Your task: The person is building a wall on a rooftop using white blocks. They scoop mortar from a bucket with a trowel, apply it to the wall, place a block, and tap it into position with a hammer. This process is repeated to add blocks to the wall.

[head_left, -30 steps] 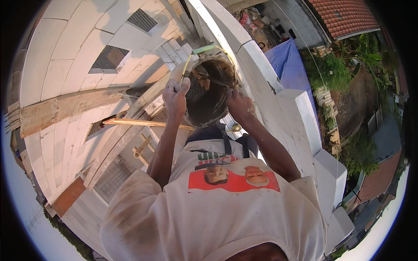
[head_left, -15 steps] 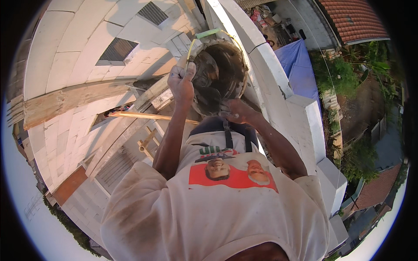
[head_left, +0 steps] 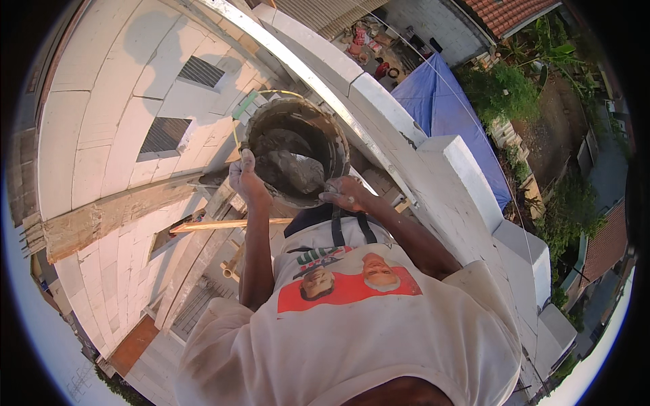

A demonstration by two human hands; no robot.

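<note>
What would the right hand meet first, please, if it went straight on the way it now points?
The right hand would probably meet the grey mortar inside the bucket first, though depth is unclear.

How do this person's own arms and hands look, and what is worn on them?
The left hand and right hand are bare, without gloves, and show pale smears. The forearms are uncovered; no watch or bracelet is visible. Loose, short, off-white fabric sleeves cover the arms higher up, with brownish stains on the left one.

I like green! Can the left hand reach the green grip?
Probably yes: the left hand is at the bucket's rim, and only yellow wire seems to lie between it and the green grip.
</note>
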